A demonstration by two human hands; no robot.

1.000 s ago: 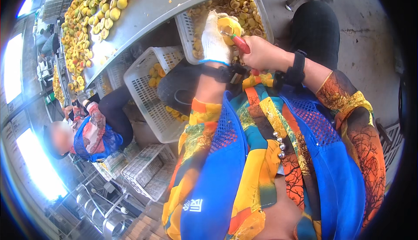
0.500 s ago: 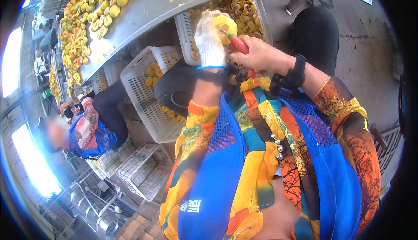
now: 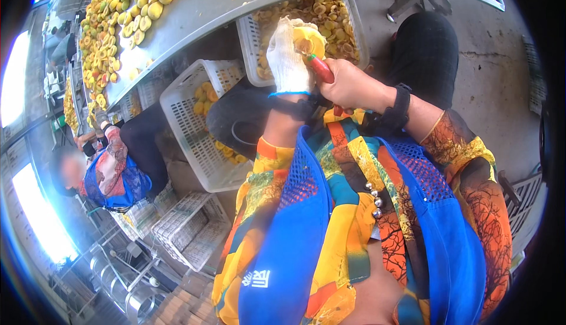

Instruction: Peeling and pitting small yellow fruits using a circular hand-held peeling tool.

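We see our left hand (image 3: 288, 60), in a white knit glove, closed around a yellow peach half (image 3: 308, 39) with its cut face turned toward us. Our bare right hand (image 3: 349, 86) grips a red-handled tool (image 3: 321, 68) whose tip sits in the fruit's hollow, just right of the gloved fingers. Directly beyond the held fruit, a white plastic crate (image 3: 250, 36) holds cut peach pieces. Below and left of our grip, a second white crate (image 3: 177, 101) holds a few yellow fruits. Farther left, a long metal table (image 3: 212, 7) carries many yellow peaches (image 3: 127, 12), and another person in a blue apron (image 3: 112, 175) sits beside it.
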